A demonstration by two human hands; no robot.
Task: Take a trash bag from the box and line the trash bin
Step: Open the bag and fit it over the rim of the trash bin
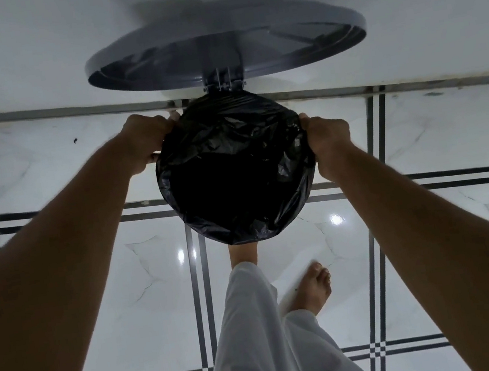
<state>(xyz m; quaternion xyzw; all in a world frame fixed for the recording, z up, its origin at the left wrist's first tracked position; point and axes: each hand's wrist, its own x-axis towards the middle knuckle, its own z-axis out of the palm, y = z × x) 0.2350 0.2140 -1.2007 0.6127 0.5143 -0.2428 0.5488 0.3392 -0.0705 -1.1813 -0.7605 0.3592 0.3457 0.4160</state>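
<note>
Here the black trash bag (235,171) covers the bin mouth. Left hand (146,142) and right hand (330,145) grip the bag's opposite edges; grey lid (224,49) stands open behind it.

Trash bag (236,170): thin, glossy, crinkled black plastic; bin lid (339,19): smooth grey plastic; floor (129,311): polished marble-look tile; trousers (258,340): white cloth.

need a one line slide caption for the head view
Both hands, left hand and right hand, grip a black plastic trash bag over a round bin, grey hinged lid open.
</note>
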